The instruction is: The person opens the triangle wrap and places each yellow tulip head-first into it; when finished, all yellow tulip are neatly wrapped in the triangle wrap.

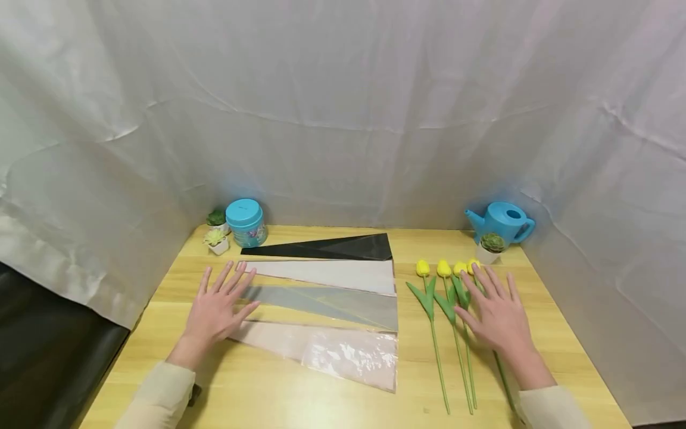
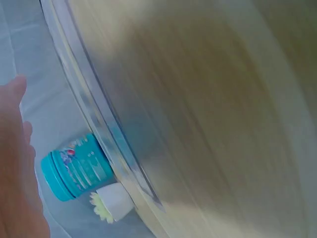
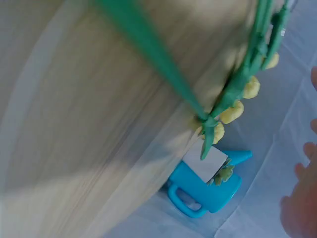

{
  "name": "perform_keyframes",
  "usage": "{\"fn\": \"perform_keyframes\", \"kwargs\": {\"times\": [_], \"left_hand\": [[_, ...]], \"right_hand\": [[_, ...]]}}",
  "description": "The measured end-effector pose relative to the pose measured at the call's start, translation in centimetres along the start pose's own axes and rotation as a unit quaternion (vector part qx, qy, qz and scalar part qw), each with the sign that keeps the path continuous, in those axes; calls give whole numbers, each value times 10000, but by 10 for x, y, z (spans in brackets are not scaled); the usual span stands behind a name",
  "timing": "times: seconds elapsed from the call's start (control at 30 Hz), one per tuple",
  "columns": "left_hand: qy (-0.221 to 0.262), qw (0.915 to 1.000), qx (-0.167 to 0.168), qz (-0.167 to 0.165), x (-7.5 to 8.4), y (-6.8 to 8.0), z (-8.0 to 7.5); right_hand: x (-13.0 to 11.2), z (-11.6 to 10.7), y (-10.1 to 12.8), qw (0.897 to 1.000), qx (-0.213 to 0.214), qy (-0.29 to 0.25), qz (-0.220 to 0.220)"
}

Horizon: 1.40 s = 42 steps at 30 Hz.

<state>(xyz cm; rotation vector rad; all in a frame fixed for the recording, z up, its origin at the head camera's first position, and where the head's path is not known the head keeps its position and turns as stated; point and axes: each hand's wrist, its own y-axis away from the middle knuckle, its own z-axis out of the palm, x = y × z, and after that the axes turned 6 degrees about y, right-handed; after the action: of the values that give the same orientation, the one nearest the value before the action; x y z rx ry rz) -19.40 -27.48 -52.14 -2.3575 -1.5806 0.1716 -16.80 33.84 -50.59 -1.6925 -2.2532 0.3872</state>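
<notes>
On the light wooden desk, the left hand lies flat with its fingers spread and straight, its grip apart and holding nothing. Its fingertips rest on the narrow ends of the tapered plastic wrapping sleeves, which lie side by side across the middle of the desk: a black one nearest the back edge, then a white one, a grey one, and a clear glossy one nearest the front edge.

The right hand is likewise flat and spread, grip apart, lying over the green stems of the yellow artificial tulips. These lie in a row toward the right side of the desk, heads pointing to the back edge, just beside the wide ends of the sleeves.

At the back left corner stand a round teal lidded jar and two small potted green plants in white pots. At the back right corner stands a blue plastic watering can with another small potted plant in front of it. White cloth hangs round the desk.
</notes>
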Motion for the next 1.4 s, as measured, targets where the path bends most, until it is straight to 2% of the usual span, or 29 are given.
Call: {"fn": "perform_keyframes", "kwargs": {"times": [0.1,0.2,0.3,0.37,0.5,0.57,0.77,0.83,0.87,1.0,1.1,1.3,1.4], "left_hand": [[205,9998,13,10,13,-1,1],[603,9982,-3,-72,32,-4,0],[1248,9920,-21,-164,56,-7,-3],[1763,9841,-67,-185,75,-9,-5],[2776,9603,-245,-98,112,-10,-7],[3237,9452,-425,-59,131,-11,-8],[4219,9001,-1024,356,176,-11,5],[4364,8907,-1153,531,186,-13,11],[4385,8888,-1201,582,191,-13,13],[4368,8889,-1204,680,204,-16,21],[4443,8853,-1179,703,213,-19,25],[4823,8597,-1520,717,232,-21,37],[5024,8468,-1626,643,238,-22,42]], "right_hand": [[-3,-8,3,9968,-167,-636,449],[-2,-17,2,9873,-216,-1309,870],[2,-25,1,9773,-187,-1766,1160],[6,-29,3,9716,-158,-1950,1330],[15,-31,9,9646,-161,-2047,1656],[19,-30,13,9620,-188,-2055,1787],[24,-26,26,9516,-513,-2180,2104],[25,-24,30,9473,-658,-2253,2179],[26,-23,31,9442,-769,-2312,2218],[28,-20,35,9285,-1294,-2547,2371],[30,-16,38,9182,-1570,-2668,2470],[33,-11,41,8998,-1939,-2850,2677],[33,-7,41,8959,-2117,-2818,2706]]}}
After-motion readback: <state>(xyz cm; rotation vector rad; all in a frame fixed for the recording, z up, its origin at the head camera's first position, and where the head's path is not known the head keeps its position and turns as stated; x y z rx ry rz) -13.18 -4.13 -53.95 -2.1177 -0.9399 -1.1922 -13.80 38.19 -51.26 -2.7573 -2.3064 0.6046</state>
